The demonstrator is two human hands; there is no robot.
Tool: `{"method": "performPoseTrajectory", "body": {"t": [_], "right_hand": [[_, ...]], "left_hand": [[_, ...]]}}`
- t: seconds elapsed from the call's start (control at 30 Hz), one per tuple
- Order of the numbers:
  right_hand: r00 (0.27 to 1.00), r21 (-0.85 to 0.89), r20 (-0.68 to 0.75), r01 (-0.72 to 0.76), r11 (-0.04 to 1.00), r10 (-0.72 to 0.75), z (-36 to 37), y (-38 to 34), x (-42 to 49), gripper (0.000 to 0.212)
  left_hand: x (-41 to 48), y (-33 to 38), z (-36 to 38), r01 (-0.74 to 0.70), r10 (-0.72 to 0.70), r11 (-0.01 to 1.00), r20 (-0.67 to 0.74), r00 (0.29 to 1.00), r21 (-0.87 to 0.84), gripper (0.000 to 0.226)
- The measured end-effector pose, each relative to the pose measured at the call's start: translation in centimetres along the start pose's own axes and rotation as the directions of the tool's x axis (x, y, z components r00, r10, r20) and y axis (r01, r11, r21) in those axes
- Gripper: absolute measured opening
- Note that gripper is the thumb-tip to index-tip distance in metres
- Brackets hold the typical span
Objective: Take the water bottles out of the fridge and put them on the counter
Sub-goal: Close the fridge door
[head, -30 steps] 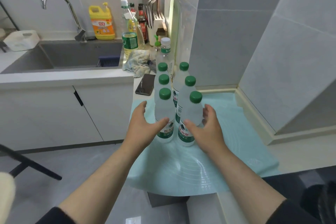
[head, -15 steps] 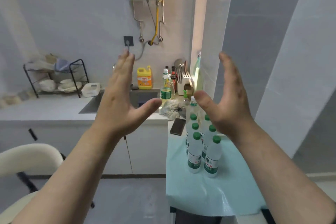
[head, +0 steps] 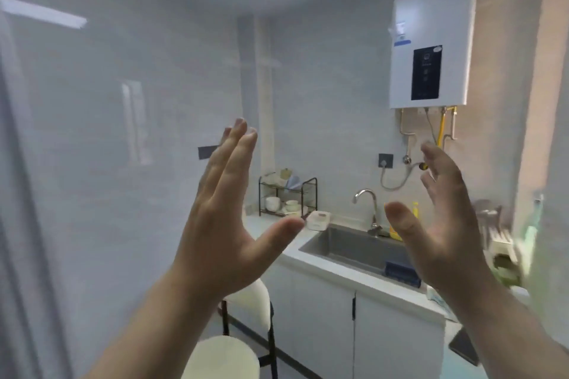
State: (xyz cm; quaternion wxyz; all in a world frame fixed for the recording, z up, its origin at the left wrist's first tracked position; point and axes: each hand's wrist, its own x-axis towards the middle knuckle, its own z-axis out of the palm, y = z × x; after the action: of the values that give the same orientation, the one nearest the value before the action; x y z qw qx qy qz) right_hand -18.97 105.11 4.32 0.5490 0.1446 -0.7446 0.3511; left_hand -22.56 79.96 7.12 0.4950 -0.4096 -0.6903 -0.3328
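My left hand (head: 224, 224) is raised in front of me, palm facing right, fingers straight and apart, holding nothing. My right hand (head: 443, 224) is raised opposite it, palm facing left, fingers spread, also with nothing in it. No water bottle is in view, and no fridge. The white counter (head: 348, 274) with the grey sink (head: 354, 246) runs behind and below my hands.
A faucet (head: 368, 203) stands over the sink, with a yellow detergent bottle (head: 414, 212) behind it. A black dish rack (head: 286, 197) sits on the far counter. A white water heater (head: 431, 46) hangs on the wall. A cream chair (head: 224, 357) stands below my left forearm. A dark phone (head: 465, 348) lies at lower right.
My view has swung up and to the left, so the group of bottles on the mat has left the frame. Both hands let go of the bottles and rose, staying spread.
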Motion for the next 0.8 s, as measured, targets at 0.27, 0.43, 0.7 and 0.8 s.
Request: {"method": "performPoseTrajectory", "body": {"t": [0.27,0.43,0.7,0.8], "right_hand": [[0.978,0.347,0.169,0.058,0.936,-0.123,15.8,-9.1,-0.2,0.089],[0.949,0.537,0.205,0.097,0.838,-0.241,23.8,-17.3,-1.4,0.088],[0.939,0.604,0.277,-0.005,0.797,-0.204,32.5,-24.6,-1.6,0.094],[0.906,0.58,0.423,-0.249,0.776,-0.026,35.8,-24.6,-0.5,0.103]], "left_hand": [[-3.8,-0.8,-15.8,0.182,-0.177,0.864,-0.054,0.983,0.469,0.091],[-6.5,-0.5,-26.3,0.28,-0.234,0.735,-0.157,0.959,0.618,0.095],[-9.3,-2.8,-36.1,0.338,-0.252,0.663,-0.226,0.941,0.668,0.093],[-9.3,-5.3,-35.9,0.385,-0.33,0.708,-0.204,0.922,0.592,0.093]]}}
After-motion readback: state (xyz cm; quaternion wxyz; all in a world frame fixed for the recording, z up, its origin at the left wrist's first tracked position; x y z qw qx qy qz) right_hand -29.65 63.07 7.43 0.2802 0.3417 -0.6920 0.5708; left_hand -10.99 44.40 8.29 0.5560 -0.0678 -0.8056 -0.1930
